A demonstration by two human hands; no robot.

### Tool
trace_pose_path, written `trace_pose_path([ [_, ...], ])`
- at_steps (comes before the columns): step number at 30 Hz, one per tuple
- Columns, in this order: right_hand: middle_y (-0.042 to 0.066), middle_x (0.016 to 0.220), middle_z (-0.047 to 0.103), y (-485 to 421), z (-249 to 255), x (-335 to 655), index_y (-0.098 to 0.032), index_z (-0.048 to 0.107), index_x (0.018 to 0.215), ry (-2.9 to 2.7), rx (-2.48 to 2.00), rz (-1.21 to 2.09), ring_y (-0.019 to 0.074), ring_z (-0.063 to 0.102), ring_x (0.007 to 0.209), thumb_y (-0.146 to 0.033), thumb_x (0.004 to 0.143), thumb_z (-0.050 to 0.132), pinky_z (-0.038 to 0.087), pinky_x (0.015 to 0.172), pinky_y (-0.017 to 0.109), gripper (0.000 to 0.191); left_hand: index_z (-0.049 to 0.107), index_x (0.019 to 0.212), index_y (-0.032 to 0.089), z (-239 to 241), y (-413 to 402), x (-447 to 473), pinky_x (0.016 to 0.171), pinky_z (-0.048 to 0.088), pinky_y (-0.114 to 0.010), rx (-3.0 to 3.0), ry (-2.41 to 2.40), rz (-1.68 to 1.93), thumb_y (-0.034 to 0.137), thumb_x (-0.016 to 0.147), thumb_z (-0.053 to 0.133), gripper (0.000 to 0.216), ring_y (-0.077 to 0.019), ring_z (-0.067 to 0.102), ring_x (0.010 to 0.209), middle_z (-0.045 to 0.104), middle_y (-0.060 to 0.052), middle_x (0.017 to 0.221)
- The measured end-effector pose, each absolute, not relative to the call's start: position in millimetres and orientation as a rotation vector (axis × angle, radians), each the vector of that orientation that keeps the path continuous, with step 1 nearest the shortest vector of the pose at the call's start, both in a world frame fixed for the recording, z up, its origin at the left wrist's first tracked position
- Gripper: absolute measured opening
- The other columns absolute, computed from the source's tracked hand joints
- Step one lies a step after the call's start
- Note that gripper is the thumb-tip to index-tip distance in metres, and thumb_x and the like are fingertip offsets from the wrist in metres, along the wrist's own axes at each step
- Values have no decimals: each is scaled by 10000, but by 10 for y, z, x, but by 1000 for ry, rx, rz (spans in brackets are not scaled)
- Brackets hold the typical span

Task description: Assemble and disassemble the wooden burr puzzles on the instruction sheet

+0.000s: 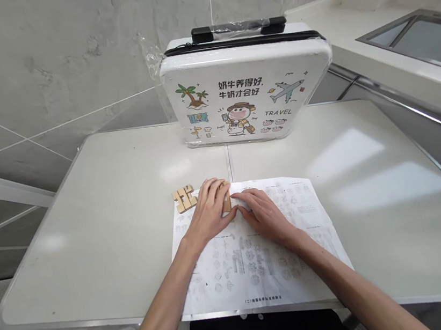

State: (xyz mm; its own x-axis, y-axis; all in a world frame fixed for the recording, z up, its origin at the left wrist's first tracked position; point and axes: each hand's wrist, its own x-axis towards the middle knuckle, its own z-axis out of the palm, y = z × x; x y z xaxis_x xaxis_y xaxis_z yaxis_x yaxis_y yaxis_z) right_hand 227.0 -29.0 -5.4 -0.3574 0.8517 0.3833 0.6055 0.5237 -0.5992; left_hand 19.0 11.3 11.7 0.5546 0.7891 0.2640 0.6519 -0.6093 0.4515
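My left hand (210, 209) curves over a light wooden block (226, 201), its fingers at the far end and the thumb near the close end. Part of the block is hidden under those fingers. Close by on the right, my right hand (261, 211) points its fingertips at the block's edge, with a small gap between thumb and forefinger; nothing shows in its grasp. Several wooden pieces (181, 206) form a flat cluster left of my left hand, one with a dark mark. A printed sheet of diagrams (236, 287) lies under both hands.
A white carrying case (192, 71) with cartoon travel pictures and clear plastic wrap stands upright at the back of the pale folding table (103, 229). A seam runs down the tabletop's middle. On the right is a counter (331, 18) with an inset dark panel (423, 38).
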Motion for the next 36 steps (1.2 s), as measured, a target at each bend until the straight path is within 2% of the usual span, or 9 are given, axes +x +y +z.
trace_pose_path([
  [6,148,1370,681,-294,-62,2265,-278,449,1553,-2114,-1161,490,320,628,1300,-183,1095,458,552,1047,559,468,484,1515,235,44,118,200,1227,425,-631,2504,1294,710,285,1040,538,481,-377,439,1493,568,-146,1503],
  [14,136,1391,678,-292,-69,2269,-272,466,1529,-2098,-1150,498,309,612,1334,-174,1085,490,537,1084,551,455,475,1509,248,51,107,215,1194,459,-603,2453,1341,861,301,1045,558,474,-358,487,1453,587,-145,1481],
  [17,132,1372,696,-284,-72,2268,-271,508,1492,-2082,-1145,513,310,623,1322,-147,1064,490,542,1072,552,446,538,1392,244,78,27,268,1046,568,-507,2421,1234,928,291,1030,579,367,-307,628,1272,653,-128,1347],
  [19,119,1336,715,-274,-87,2272,-273,564,1424,-2063,-1124,527,306,641,1290,-109,1032,484,549,1060,550,433,579,1252,240,72,-44,312,831,615,-400,2373,1134,911,302,1020,583,240,-239,712,993,707,-83,1135],
  [21,110,1291,728,-263,-106,2284,-266,620,1327,-2035,-1100,549,297,659,1238,-70,982,493,566,1031,532,417,584,1090,240,43,-110,353,625,555,-308,2335,1025,826,310,1013,579,105,-169,673,703,693,-4,865],
  [23,109,1263,730,-255,-125,2303,-260,648,1258,-2018,-1083,577,292,669,1190,-47,927,517,588,981,510,414,561,970,236,5,-157,386,515,457,-263,2353,924,738,299,1012,564,75,-130,580,533,616,55,669],
  [25,113,1263,725,-250,-140,2323,-260,655,1240,-2020,-1074,599,295,670,1172,-38,887,537,602,942,498,433,551,919,230,-26,-179,407,482,407,-255,2406,858,691,279,1014,547,107,-122,541,482,588,68,601],
  [30,118,1267,713,-252,-164,2340,-251,671,1210,-2014,-1072,595,290,667,1156,-19,852,531,603,922,473,448,563,898,219,-38,-161,415,490,415,-251,2412,874,647,277,1015,553,131,-122,577,494,637,57,615],
  [36,89,1089,721,-262,-164,2331,-237,690,1068,-1996,-1134,658,251,675,975,-15,831,521,579,848,399,366,582,912,220,-36,-155,411,493,411,-251,2421,909,609,300,1023,548,141,-131,601,499,664,50,624],
])
